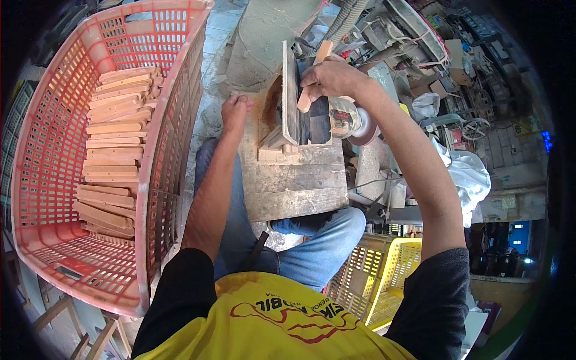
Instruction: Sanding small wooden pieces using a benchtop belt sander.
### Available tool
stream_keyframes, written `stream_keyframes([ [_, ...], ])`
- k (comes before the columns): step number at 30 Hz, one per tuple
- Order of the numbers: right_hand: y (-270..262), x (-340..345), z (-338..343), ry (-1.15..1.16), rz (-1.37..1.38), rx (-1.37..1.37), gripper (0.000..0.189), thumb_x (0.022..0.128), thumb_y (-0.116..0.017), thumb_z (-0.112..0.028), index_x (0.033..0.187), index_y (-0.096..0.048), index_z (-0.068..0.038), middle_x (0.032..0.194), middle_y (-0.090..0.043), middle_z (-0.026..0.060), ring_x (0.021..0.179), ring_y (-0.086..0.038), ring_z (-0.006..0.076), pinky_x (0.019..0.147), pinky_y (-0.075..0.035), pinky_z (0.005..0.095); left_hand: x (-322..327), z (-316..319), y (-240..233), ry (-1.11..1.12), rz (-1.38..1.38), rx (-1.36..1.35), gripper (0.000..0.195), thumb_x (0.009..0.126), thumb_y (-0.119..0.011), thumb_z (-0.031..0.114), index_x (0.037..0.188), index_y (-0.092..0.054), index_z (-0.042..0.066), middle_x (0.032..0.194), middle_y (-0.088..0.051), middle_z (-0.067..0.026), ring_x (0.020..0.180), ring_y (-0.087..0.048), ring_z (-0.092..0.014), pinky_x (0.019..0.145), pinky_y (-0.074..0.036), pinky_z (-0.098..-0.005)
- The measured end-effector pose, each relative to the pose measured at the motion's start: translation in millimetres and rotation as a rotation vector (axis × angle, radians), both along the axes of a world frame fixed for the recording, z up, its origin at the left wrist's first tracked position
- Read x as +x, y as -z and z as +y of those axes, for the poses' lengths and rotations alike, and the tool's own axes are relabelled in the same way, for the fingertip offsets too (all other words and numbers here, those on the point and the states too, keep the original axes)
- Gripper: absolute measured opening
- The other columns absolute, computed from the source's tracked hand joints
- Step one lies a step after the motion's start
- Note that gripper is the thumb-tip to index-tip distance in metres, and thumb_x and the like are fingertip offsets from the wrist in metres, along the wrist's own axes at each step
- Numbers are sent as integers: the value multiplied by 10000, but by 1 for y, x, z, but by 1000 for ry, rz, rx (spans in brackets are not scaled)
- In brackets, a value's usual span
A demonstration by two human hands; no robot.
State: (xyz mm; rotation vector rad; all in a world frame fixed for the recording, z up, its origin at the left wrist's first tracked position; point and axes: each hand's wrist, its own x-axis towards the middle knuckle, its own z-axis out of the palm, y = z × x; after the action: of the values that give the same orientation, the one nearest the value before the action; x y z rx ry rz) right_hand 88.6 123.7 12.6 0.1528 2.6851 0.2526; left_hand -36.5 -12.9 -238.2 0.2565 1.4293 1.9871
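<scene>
My right hand grips a narrow wooden piece with rounded ends, held slantwise above a dark, worn surface beside an upright board. Whether the wood touches that surface cannot be told. My left hand is curled on the left side of the board, near its dusty wooden housing; no object shows in it. The board stands on a wooden bench. A motor with a round disc sits just right of the dark surface, below my right forearm.
To the left stands a red plastic crate with stacked wooden pieces. A yellow crate is low at the right. A ribbed hose rises behind the board. White plastic bags and cluttered machine parts lie beyond my right arm.
</scene>
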Motion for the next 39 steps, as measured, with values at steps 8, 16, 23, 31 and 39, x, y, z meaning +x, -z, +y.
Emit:
stream_keyframes([
  [8,7,-14,22,58,7,-91,394,771,-737,-197,1150,-702,-99,1187,-683,35,1096,-637,264,925,-500,374,1,-1,-3,8,17,-20,314,913,-573,185,1105,-655,-50,920,-703,-161,826,-659,-222,794,-508,-317],
  [16,11,-10,29,85,59,-46,364,783,-738,-212,1125,-712,-93,1127,-699,67,1045,-657,281,893,-514,382,2,-1,-4,3,22,-16,322,915,-558,182,1119,-656,-46,927,-706,-164,826,-657,-223,806,-504,-319],
  [23,8,2,20,6,120,14,304,799,-723,-257,1052,-732,-88,1014,-706,66,962,-674,291,841,-520,395,0,-1,1,13,29,-1,334,925,-544,174,1145,-643,-57,958,-703,-176,837,-658,-227,818,-507,-320],
  [31,9,20,10,-112,192,217,177,839,-686,-319,910,-738,-165,991,-662,20,1016,-620,254,923,-451,446,3,-3,-1,10,11,26,319,929,-550,165,1131,-635,-67,951,-700,-176,850,-662,-226,809,-514,-319],
  [39,16,37,-1,-158,329,243,124,799,-686,-242,794,-700,-119,877,-606,40,961,-600,247,876,-484,397,2,-3,6,-7,-20,67,298,928,-554,157,1115,-642,-58,957,-694,-171,858,-662,-226,808,-517,-322],
])
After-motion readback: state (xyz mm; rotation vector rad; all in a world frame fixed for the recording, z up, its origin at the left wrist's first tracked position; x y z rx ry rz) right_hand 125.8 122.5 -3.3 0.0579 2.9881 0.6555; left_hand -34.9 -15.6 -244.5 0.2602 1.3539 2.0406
